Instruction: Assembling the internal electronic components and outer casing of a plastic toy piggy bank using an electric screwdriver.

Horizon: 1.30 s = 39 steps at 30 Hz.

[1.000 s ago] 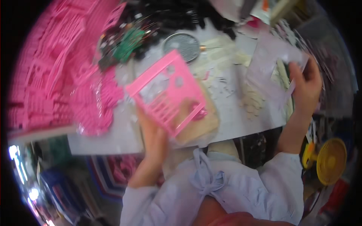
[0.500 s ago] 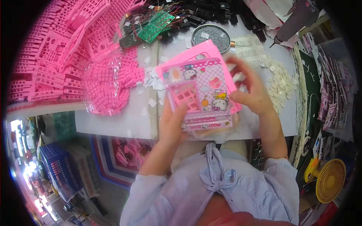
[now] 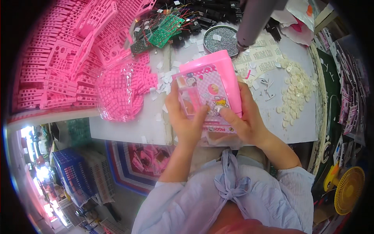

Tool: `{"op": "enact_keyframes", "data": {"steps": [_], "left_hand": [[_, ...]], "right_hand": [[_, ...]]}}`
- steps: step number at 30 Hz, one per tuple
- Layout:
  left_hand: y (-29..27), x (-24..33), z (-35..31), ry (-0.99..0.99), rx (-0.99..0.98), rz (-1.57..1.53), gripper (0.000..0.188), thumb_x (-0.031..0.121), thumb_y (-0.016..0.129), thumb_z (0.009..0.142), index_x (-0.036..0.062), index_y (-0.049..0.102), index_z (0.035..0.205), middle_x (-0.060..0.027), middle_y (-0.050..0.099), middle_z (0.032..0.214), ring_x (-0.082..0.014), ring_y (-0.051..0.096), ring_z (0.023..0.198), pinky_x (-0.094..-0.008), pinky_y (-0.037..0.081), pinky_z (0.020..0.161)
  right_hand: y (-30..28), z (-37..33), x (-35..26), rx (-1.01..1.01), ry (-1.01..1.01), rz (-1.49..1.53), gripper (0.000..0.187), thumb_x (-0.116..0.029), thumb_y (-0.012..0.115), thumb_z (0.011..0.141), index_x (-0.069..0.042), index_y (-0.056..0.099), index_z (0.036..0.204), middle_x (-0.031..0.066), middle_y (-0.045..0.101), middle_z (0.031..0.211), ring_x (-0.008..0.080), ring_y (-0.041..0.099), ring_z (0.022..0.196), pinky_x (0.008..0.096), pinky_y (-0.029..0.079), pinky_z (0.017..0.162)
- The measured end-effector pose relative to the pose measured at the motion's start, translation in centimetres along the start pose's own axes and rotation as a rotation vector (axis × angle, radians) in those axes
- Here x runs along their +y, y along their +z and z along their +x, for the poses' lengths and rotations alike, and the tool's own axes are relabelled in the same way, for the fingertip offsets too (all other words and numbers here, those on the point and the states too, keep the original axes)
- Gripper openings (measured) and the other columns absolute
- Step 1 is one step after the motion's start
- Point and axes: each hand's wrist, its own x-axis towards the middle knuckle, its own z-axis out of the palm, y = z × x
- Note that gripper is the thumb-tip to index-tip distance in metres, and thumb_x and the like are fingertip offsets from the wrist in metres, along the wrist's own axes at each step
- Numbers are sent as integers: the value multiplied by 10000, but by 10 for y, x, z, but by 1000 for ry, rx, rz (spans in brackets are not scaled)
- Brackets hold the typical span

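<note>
Between my hands is a clear panel printed with pink checks and cartoon figures [image 3: 212,87], tilted over the bench. Behind it lies a smooth bright pink plastic panel [image 3: 230,86], which sticks out along the top and right. My left hand [image 3: 184,117] grips the printed panel's left and lower edge, thumb across its front. On the right side my right hand [image 3: 248,119] clasps both pieces, thumb on the printed face and fingers hidden behind the pink panel. Clear film [image 3: 222,137] shows below the panels.
Stacked pink plastic frames [image 3: 62,58] and a bagged pile of pink grids [image 3: 120,91] fill the left. Green circuit boards [image 3: 167,30], a round tin of small metal parts [image 3: 221,41] and a hanging power screwdriver [image 3: 251,29] stand beyond. White discs [image 3: 294,91] lie right.
The printed panel has shifted lower on the pink one. My right hand has moved down, its thumb now across the printed face. The screwdriver now hangs nearer the tin.
</note>
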Motion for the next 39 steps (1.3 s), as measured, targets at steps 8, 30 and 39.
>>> {"op": "enact_keyframes", "data": {"steps": [8, 30, 39], "left_hand": [[4, -5, -3, -51, 5, -156, 925, 4, 740, 760, -23, 288, 1567, -148, 399, 1356, -276, 476, 1255, -408, 407, 1085], [-10, 18, 0, 159, -153, 542, 848, 97, 746, 832, 4, 307, 1551, -165, 468, 1338, -284, 464, 1296, -407, 483, 999], [-24, -5, 27, -225, 62, -476, 239, 209, 492, 1088, 11, 597, 1171, -29, 654, 1013, -81, 621, 875, -245, 524, 757]], "right_hand": [[7, -6, 6, 12, -47, 50, 620, -226, 676, 959, 48, 378, 1429, 193, 608, 1211, 266, 634, 1078, 380, 502, 912], [-18, 0, 23, -303, 155, 523, 728, -111, 636, 961, -13, 240, 1564, 134, 451, 1486, 203, 458, 1366, 375, 405, 1123], [-36, -2, 5, -388, 531, 446, 766, -20, 752, 858, 13, 351, 1509, 120, 599, 1362, 191, 622, 1193, 336, 495, 1035]]}}
